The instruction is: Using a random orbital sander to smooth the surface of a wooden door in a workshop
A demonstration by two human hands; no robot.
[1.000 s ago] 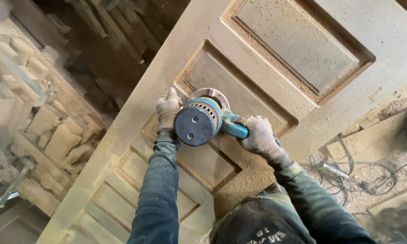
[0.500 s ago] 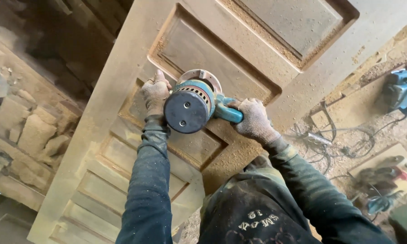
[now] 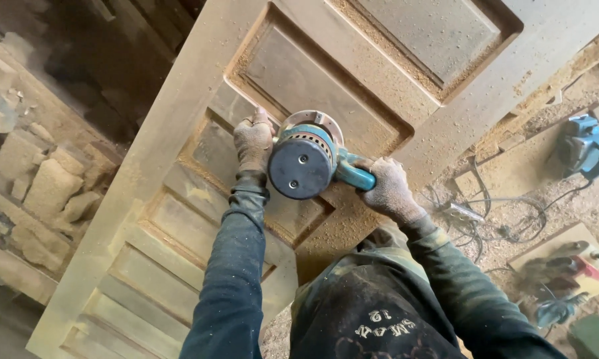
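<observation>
Underneath, router bit hidden: both gloved hands [image 3: 254, 141] [image 3: 390, 191] tight around the blue router [image 3: 306, 159] on the door [image 3: 352, 73].

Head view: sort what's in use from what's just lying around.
In use: teal router, gripped by left hand and right hand; panelled wooden door beneath it.

Lying about: blue power tool, tangled cables, red tool, wood offcuts.
</observation>
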